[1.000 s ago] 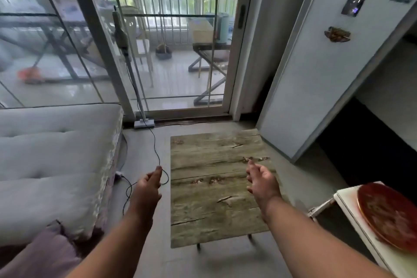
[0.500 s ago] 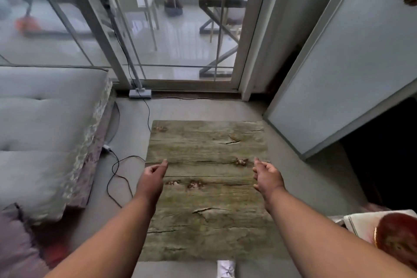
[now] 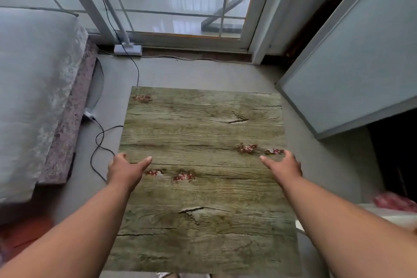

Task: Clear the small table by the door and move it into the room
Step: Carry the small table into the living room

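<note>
My left hand [image 3: 123, 170] is at the left edge of the small wooden table [image 3: 203, 187], thumb on top, fingers over the side; my right hand [image 3: 285, 166] is at the right edge the same way; I cannot tell if they grip; the table stands near the glass door [image 3: 176, 0], beside the grey mattress [image 3: 33, 88].

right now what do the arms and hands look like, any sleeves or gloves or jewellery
Both arms are bare from the frame edge to the wrist: no sleeves in view. The left hand and right hand wear no gloves, and no watch, bracelet or ring shows on the parts visible. The nails look short and unpainted. Fingers past the table edges are partly hidden, so rings there cannot be ruled out.
</note>
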